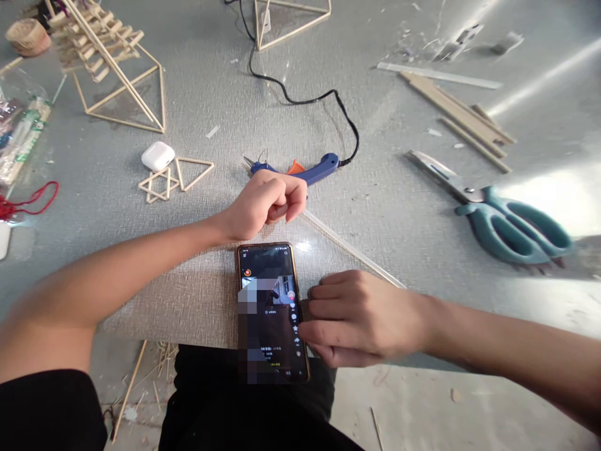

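Note:
A smartphone (pixel 277 332) with its screen lit lies at the near table edge, its lower end past the edge. My right hand (pixel 352 319) is beside it with fingers curled, a fingertip touching the right side of the screen. Above the phone, my left hand (pixel 270 203) is closed in a loose fist; nothing shows in it. It covers part of a blue glue gun (pixel 322 169) with an orange trigger. A clear glue stick (pixel 352 247) runs from near the left hand toward my right wrist, which hides its near end.
Teal-handled scissors (pixel 498 219) and wooden strips (pixel 460 113) lie right. A white earbud case (pixel 158 156), a small stick star (pixel 158 185) and a stick triangle (pixel 193 172) sit left. Stick frames (pixel 126 94) stand behind. A black cord (pixel 300 100) crosses the table.

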Demonstrator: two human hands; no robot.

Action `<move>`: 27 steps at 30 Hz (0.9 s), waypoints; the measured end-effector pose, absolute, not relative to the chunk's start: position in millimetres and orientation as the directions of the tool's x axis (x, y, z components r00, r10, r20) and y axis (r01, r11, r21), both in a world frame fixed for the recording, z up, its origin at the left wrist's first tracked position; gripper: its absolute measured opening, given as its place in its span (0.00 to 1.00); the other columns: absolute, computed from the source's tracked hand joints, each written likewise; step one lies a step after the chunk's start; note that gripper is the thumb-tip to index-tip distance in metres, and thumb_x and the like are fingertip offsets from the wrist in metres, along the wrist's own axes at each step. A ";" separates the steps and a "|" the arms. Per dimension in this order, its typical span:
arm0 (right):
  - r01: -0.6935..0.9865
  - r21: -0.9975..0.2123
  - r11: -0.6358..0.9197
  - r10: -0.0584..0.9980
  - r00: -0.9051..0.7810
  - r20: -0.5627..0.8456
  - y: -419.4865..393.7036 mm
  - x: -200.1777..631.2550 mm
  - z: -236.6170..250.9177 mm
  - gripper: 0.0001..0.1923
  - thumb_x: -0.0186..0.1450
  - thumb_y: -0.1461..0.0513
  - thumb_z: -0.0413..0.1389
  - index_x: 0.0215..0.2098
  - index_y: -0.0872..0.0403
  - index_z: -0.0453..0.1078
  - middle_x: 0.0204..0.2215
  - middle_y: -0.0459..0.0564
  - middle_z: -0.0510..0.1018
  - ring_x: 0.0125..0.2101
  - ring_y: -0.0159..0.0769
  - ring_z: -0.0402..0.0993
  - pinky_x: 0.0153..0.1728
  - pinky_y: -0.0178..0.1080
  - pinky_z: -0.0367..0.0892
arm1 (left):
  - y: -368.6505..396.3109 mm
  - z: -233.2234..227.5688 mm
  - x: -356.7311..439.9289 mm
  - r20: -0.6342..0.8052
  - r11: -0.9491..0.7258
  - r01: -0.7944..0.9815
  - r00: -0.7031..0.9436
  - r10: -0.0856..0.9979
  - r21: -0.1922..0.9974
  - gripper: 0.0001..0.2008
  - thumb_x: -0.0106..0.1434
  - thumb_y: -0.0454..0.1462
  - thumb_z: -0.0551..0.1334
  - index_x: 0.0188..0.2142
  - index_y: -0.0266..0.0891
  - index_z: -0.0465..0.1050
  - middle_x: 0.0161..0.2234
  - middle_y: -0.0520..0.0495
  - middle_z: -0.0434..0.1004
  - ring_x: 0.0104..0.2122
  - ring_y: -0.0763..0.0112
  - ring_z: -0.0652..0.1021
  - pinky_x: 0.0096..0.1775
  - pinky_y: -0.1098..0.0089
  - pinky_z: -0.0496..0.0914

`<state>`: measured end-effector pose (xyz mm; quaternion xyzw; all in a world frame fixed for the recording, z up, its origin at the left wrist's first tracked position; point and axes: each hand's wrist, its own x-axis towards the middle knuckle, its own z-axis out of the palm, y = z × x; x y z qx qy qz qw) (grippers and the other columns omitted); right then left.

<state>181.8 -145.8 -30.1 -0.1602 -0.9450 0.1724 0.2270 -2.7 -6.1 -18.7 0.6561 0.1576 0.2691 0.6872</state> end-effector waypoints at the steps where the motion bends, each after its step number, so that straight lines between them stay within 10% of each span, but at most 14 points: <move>1: 0.226 -0.396 0.890 0.381 -0.845 0.376 -145.7 181.6 -30.1 0.04 0.70 0.64 0.51 0.40 0.52 0.67 0.22 0.40 0.68 0.23 0.33 0.60 0.25 0.39 0.54 | -6.0 -18.9 -2.7 0.137 -0.009 -0.162 0.805 0.578 0.987 0.14 0.60 0.35 0.52 0.19 0.38 0.64 0.15 0.54 0.54 0.16 0.78 0.52 0.21 0.71 0.47; 27: 0.222 -0.399 0.890 0.380 -0.844 0.378 -146.2 181.5 -32.3 0.04 0.70 0.63 0.50 0.41 0.51 0.66 0.22 0.40 0.68 0.23 0.33 0.60 0.25 0.39 0.54 | -6.2 -18.7 -3.3 0.115 -0.017 -0.130 0.803 0.585 0.991 0.14 0.61 0.35 0.52 0.19 0.38 0.64 0.15 0.52 0.55 0.17 0.77 0.53 0.21 0.71 0.48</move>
